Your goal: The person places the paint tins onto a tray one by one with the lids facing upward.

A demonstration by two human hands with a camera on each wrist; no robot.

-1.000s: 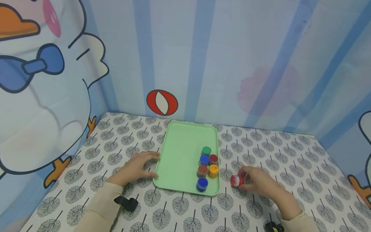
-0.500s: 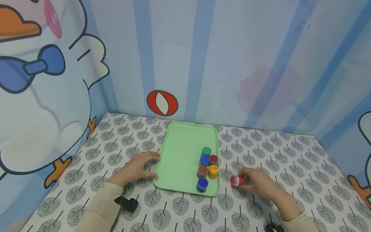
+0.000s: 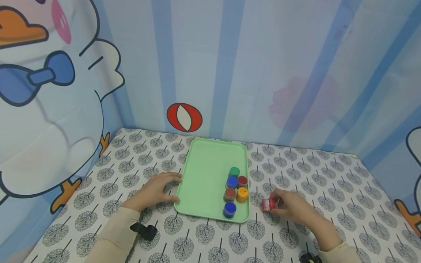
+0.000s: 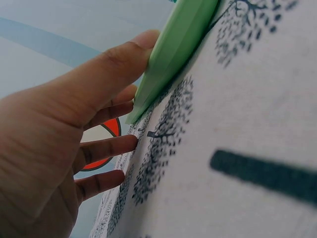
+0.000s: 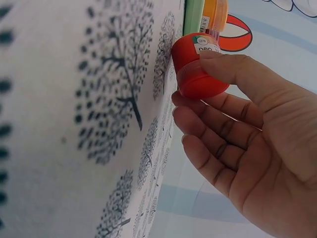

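A small red paint jar (image 3: pixel 268 205) lies on its side on the cloth, right of the green tray (image 3: pixel 210 157). My right hand (image 3: pixel 292 208) pinches it between thumb and fingers; in the right wrist view the thumb rests by the white label of the jar (image 5: pixel 195 67). At the tray's left edge is my left hand (image 3: pixel 154 190), fingers spread. Its thumb touches the rim of the tray (image 4: pixel 173 54) in the left wrist view, while the lower fingers reach toward the cloth.
Along the tray's right side stand several paint jars: green (image 3: pixel 234 172), dark red (image 3: pixel 242 180), brown (image 3: pixel 229 194), orange-yellow (image 3: pixel 242 194), and blue ones, the nearest a blue jar (image 3: pixel 229 209). Tree-patterned cloth (image 3: pixel 184 244) covers the table; a printed curtain (image 3: pixel 197 65) hangs behind.
The red jar has turned a little in my right hand, so its white label shows at a different angle. My left hand and the tray have stayed put.
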